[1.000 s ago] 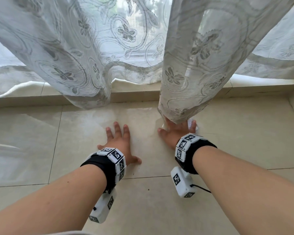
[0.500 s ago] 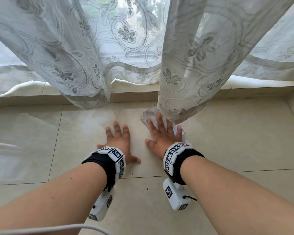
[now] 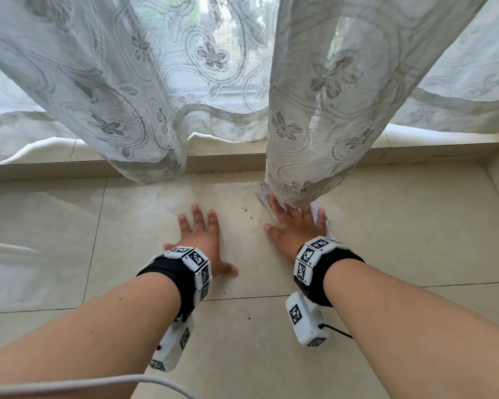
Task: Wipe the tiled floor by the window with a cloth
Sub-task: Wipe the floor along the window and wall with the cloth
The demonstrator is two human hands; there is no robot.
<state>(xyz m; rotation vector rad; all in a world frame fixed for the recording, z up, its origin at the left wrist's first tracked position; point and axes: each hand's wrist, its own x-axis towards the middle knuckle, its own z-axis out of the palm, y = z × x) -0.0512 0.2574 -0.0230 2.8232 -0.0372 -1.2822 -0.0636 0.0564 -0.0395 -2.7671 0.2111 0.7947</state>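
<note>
A white cloth [image 3: 264, 198] lies flat on the beige tiled floor [image 3: 401, 226], partly under the hem of the right curtain panel. My right hand [image 3: 293, 228] presses on the cloth with straight, spread fingers whose tips are hidden by the curtain. My left hand [image 3: 200, 240] rests flat on the bare tile to the left, fingers spread, holding nothing. Small dark specks [image 3: 247, 211] sit on the tile between the hands.
Two sheer patterned curtain panels [image 3: 144, 110] hang to the floor in front of the window. A raised tiled sill [image 3: 228, 162] runs along the back. A white cable [image 3: 98, 384] crosses the bottom left. A wall edge rises at the far right.
My right hand slid the cloth left, then back to the right and further under the curtain hem. The left hand stayed planted on the tile.
</note>
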